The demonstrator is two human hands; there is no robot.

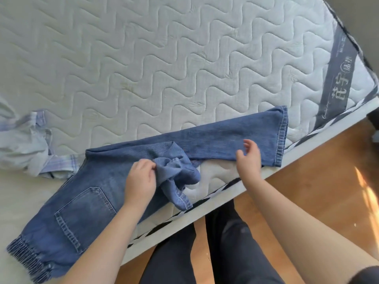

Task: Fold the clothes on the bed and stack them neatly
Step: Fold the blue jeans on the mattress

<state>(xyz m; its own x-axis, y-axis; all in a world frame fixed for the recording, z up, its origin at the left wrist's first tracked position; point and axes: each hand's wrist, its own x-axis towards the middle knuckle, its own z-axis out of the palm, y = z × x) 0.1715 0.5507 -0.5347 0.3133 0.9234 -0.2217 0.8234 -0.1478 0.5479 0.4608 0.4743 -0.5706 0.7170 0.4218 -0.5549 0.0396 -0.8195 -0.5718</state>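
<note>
A pair of blue jeans (86, 201) lies along the near edge of the white quilted mattress (164, 68), waistband at the lower left, one leg stretched out to the right. The other leg (178, 177) is bunched up near the mattress edge. My left hand (140, 181) pinches this bunched leg's fabric. My right hand (249, 157) rests on the near edge of the straight leg with its fingers loosely spread; whether it grips the cloth I cannot tell.
A crumpled pale plaid shirt (26, 148) lies at the left of the mattress, touching the jeans. The mattress edge runs diagonally from lower left to upper right. Below it are a wooden floor (317, 191) and my dark-trousered legs (225, 253).
</note>
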